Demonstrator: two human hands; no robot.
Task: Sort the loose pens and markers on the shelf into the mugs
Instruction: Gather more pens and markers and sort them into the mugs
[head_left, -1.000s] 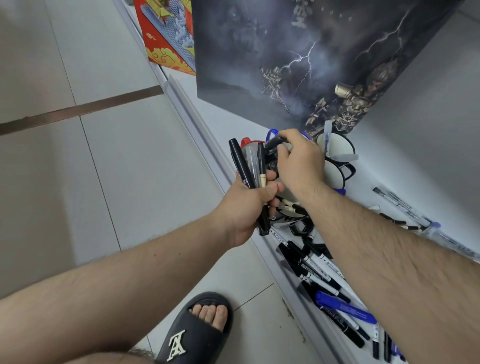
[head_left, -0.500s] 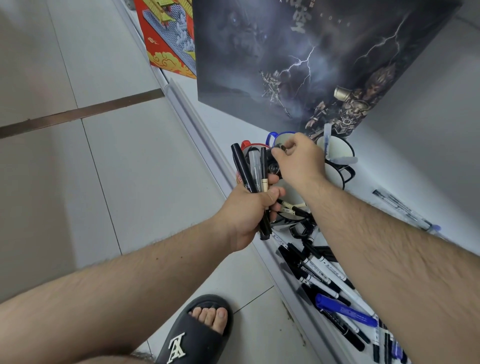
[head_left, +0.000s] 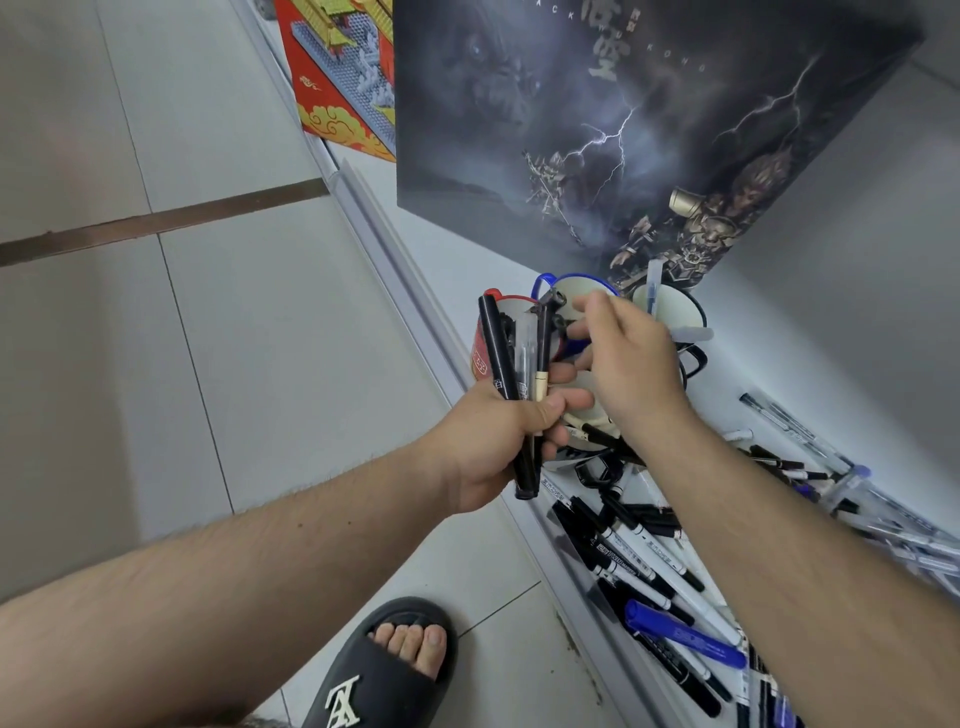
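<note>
My left hand (head_left: 498, 436) grips a bundle of pens (head_left: 511, 358) upright at the shelf's front edge, in front of a red-rimmed mug (head_left: 480, 361). My right hand (head_left: 631, 364) hovers over the mugs with loose, spread fingers that hold nothing. Under its fingertips a black pen (head_left: 555, 301) leans in the blue-rimmed mug (head_left: 574, 283). A black-rimmed mug (head_left: 675, 312) behind it holds a clear pen. A fourth white mug (head_left: 584, 418) sits partly hidden under both hands. Several loose pens and markers (head_left: 644, 561), one of them a blue marker (head_left: 685, 636), lie on the white shelf (head_left: 467, 260).
A dark illustrated box (head_left: 623, 130) stands on the shelf behind the mugs, with a red and yellow box (head_left: 337, 88) further left. More clear pens (head_left: 784, 418) lie near the back wall. Below the shelf rail (head_left: 384, 249) are floor tiles and my foot in a black slipper (head_left: 384, 670).
My right hand was pinching a pen over the blue-rimmed mug. Its fingers have now spread and the pen sits in the mug. My left hand keeps its bundle in place.
</note>
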